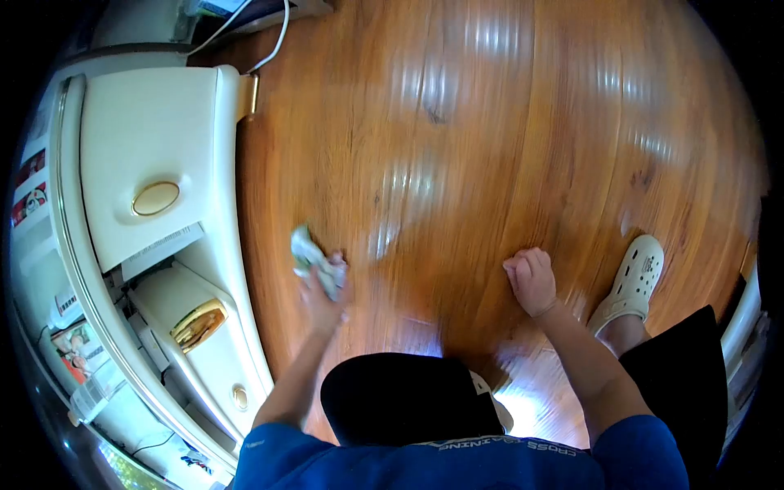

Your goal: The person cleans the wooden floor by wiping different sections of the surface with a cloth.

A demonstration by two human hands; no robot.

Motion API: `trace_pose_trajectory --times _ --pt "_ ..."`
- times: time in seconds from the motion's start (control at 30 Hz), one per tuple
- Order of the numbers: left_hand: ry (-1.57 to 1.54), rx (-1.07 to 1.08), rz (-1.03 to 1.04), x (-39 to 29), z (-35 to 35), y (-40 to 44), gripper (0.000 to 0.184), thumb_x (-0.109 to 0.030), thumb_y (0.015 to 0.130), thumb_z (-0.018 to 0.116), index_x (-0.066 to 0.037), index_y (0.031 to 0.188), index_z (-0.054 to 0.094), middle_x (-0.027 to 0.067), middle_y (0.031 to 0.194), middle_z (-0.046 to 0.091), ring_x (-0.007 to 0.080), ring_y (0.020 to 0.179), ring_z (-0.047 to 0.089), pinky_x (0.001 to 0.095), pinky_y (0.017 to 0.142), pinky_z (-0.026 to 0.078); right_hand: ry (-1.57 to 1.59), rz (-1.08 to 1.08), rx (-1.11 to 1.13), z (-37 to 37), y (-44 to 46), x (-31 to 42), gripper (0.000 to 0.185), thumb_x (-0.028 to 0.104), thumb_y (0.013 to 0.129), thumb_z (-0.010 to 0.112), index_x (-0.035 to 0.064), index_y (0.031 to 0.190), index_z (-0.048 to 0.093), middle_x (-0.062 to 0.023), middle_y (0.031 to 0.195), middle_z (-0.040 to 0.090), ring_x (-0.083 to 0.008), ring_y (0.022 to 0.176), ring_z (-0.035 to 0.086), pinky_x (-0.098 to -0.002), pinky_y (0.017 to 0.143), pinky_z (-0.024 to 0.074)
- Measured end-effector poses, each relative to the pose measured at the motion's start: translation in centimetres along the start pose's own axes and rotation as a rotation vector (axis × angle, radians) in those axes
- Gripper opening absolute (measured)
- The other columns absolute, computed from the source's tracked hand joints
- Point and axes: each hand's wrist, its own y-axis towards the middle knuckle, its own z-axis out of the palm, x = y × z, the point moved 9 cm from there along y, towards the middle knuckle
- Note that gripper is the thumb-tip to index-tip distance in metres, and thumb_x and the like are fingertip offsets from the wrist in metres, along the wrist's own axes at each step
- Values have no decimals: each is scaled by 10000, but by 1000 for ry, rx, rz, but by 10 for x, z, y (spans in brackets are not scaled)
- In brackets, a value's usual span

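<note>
My left hand grips a pale, crumpled cloth above or against the wooden floor, beside the white cabinet. The hand is slightly blurred, and the cloth sticks out past its fingers. Over the floor on the right, my right hand is closed with its fingers curled in, and no object shows in it. Whether that hand touches the floor is hard to tell.
A white cabinet with gold-trimmed handles runs along the left side. White cables hang at the top left. My foot in a white clog is at the right, near my dark-clothed knee.
</note>
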Motion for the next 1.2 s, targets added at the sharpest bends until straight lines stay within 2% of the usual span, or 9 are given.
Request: trace_pose_trajectory --times 0.1,0.13,0.23,0.43,0.6,0.73,0.87,1.0,1.2 --pt "142 432 516 -127 38 -32 895 -302 761 702 -23 1464 224 336 1249 388 496 1149 407 511 975 377 -7 -14 21 6 -11 2 179 58 741 697 75 838 547 -99 830 562 -287 782 545 -400 669 426" --pt "77 542 472 -158 49 -21 869 -300 752 703 -12 1445 265 342 1272 367 511 1173 372 526 992 357 -28 -7 26 8 -9 -2 173 67 748 693 73 835 543 -97 827 563 -287 779 544 -405 669 424" --pt "403 581 753 -231 84 20 853 -364 707 738 -153 1440 355 230 1305 406 386 1145 441 475 996 356 -7 -10 48 3 -3 2 173 72 744 696 71 838 551 -94 822 564 -286 781 543 -409 670 422" --pt "513 -366 431 -331 54 227 769 -441 742 689 -120 1388 424 213 1398 342 374 1269 361 524 978 357 38 -15 79 4 -6 0 170 102 759 675 63 902 594 -86 834 570 -276 800 548 -407 688 430" --pt "171 -333 216 -366 48 346 736 -488 759 667 -123 1362 455 202 1463 326 368 1317 339 568 1014 319 95 14 111 2 -4 -1 137 131 787 620 65 907 617 -91 884 583 -259 820 554 -370 700 438" --pt "252 11 473 -452 88 308 616 -503 754 649 -228 1288 518 73 1335 497 264 1298 400 563 1019 319 87 14 110 1 -3 0 108 135 802 620 67 885 621 -88 878 588 -255 813 560 -372 693 443" --pt "282 34 960 -516 152 208 513 -385 731 703 -289 1214 562 56 1322 503 247 1283 415 570 1036 277 67 35 113 -1 -1 -2 99 138 801 625 65 866 613 -86 871 580 -251 816 560 -368 698 446" --pt "126 174 1246 -469 148 113 532 -324 698 755 -225 1190 577 55 1313 487 250 1275 406 582 1046 257 72 34 89 -2 -2 -2 97 141 799 624 66 857 603 -80 862 572 -251 816 555 -364 705 448" --pt "269 319 1219 -289 87 34 574 -345 636 757 -251 1182 610 58 1273 512 287 1167 472 598 966 292 60 26 119 3 -6 -4 130 142 790 569 76 901 586 -69 888 558 -239 855 536 -353 756 438"
